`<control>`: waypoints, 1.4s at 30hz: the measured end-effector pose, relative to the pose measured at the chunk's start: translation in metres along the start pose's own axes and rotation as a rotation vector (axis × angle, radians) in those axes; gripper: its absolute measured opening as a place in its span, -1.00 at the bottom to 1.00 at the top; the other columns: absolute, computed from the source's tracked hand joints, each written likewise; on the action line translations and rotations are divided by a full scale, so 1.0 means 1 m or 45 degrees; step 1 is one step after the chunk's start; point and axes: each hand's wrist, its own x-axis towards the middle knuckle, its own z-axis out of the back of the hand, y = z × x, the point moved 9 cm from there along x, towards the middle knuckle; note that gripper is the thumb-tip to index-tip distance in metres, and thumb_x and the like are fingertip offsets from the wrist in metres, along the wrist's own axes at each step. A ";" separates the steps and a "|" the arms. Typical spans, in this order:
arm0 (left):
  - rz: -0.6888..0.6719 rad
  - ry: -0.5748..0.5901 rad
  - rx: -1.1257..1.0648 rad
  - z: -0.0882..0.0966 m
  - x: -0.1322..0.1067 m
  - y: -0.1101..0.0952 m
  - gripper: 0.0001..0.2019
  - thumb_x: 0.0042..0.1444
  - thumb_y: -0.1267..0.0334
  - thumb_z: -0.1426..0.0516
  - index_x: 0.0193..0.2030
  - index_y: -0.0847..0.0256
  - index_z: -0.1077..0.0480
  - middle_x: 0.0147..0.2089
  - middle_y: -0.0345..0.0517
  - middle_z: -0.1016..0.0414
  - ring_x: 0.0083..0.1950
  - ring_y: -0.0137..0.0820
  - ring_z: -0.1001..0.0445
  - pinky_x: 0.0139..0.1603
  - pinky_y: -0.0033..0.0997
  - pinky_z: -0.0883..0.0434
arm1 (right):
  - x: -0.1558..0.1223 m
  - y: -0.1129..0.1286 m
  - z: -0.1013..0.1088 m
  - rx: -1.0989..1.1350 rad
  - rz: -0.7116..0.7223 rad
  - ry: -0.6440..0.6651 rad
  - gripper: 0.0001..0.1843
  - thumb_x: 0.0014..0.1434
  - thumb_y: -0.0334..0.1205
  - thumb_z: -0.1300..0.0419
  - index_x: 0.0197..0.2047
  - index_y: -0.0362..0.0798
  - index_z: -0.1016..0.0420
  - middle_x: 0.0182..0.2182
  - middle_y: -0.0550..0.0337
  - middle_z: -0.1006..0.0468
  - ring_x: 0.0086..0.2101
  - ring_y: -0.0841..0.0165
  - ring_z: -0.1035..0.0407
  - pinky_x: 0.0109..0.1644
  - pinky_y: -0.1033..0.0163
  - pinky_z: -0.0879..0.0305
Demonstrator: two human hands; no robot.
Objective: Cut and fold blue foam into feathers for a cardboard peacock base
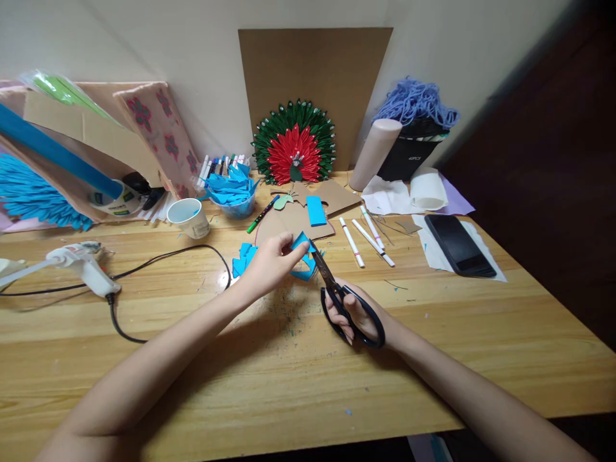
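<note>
Between the fingertips of my left hand (272,260) is a small piece of blue paper (301,240). My right hand (359,311) grips black-handled scissors (330,276), thumb and fingers through the loops. The blade tips meet the right edge of the held piece. Under my hands lie blue scraps (304,269) and dark specks on the wood. Left of my left hand is a small pile of blue pieces (243,258). A blue rectangle (316,211) rests on the cut cardboard (279,224) beyond.
A white glue gun (84,266) with a black cable lies at left. Behind stand a paper cup (188,218), a tub of blue pieces (233,199) and a green-and-red peacock craft (296,144). White markers (352,242) and a phone (459,246) lie right.
</note>
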 end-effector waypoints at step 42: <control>0.035 -0.143 0.667 0.028 -0.027 0.036 -0.66 0.02 0.10 -0.16 -0.11 0.25 -0.34 -0.06 0.08 -0.36 -0.03 -0.19 -0.35 -0.10 -0.28 -0.31 | -0.004 -0.019 -0.006 0.630 -0.649 0.106 -0.07 -0.13 0.55 0.52 -0.47 -0.10 -0.26 -0.75 0.33 -0.19 -0.78 0.55 -0.01 -0.73 0.38 -0.16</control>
